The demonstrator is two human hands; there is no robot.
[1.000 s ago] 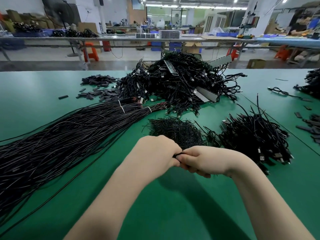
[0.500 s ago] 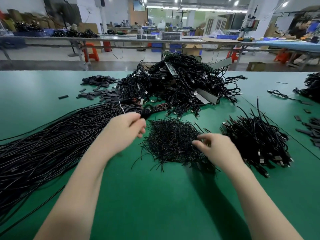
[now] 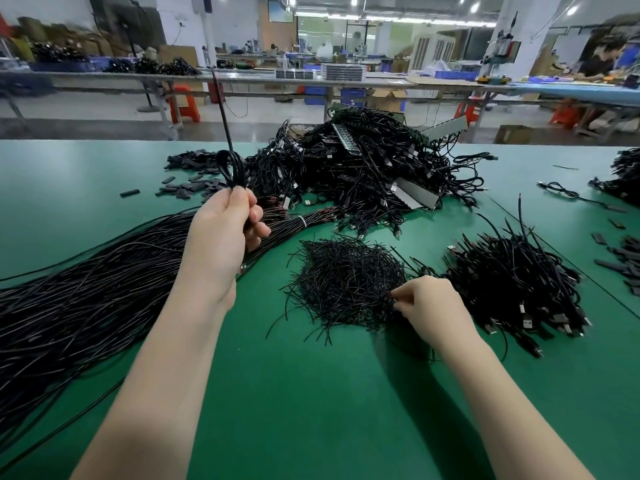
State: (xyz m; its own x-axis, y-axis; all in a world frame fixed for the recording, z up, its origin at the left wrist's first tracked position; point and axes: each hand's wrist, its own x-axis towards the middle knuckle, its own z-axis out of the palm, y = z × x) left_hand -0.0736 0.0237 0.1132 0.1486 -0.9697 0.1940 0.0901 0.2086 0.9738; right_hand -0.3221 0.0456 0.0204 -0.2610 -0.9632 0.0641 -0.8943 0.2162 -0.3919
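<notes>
In the head view, our left hand (image 3: pixel 225 233) clenches the coiled cable (image 3: pixel 232 169) above the green table (image 3: pixel 311 393), likely to keep its loops gathered, while our right hand (image 3: pixel 431 308) pinches a strand (image 3: pixel 393 296) from the twist-tie pile (image 3: pixel 346 282), probably to bind it. The coil's long axis stands nearly upright, its loose tail pointing up.

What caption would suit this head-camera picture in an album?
Left hand holds up a looped cable; right hand pinches into the wire pile.
</notes>
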